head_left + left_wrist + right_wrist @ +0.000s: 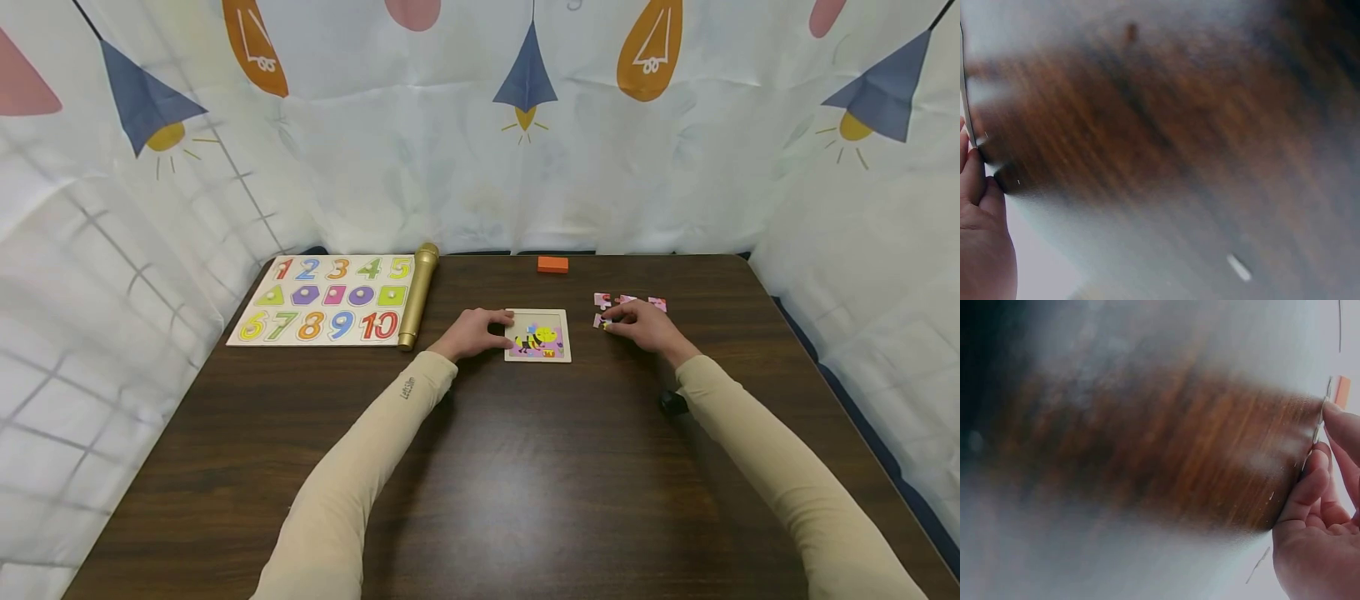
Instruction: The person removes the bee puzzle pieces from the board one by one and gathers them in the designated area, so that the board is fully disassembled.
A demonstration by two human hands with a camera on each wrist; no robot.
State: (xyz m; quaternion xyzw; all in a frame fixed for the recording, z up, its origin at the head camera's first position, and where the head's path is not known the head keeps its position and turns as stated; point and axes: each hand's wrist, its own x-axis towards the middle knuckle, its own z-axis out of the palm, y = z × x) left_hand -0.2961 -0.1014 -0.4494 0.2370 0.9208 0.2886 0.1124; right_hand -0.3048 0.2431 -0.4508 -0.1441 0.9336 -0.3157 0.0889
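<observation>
A square wooden jigsaw tray (pixel 537 358) with a yellow bee picture (pixel 543 337) lies in front of me. My left hand (pixel 476 332) rests thumb and fingertips on the tray's left edge, with a gap between them; only part of this hand (pixel 982 231) shows in the left wrist view. To the right of the tray, my right hand (pixel 645 325) pinches a small pink jigsaw piece (pixel 597 321) between thumb and fingers, at the table. Several other pink pieces, among them a corner one (pixel 602 300) and one farther right (pixel 657 304), lie just beyond that hand, which partly covers them.
At the back left lies a number-and-shape peg board (pixel 318 300), a gold microphone (pixel 417 296) along its right side. An orange block (pixel 552 265) sits near the far edge of the dark wooden table (pixel 480 467). Printed white curtains (pixel 450 167) hang around the table.
</observation>
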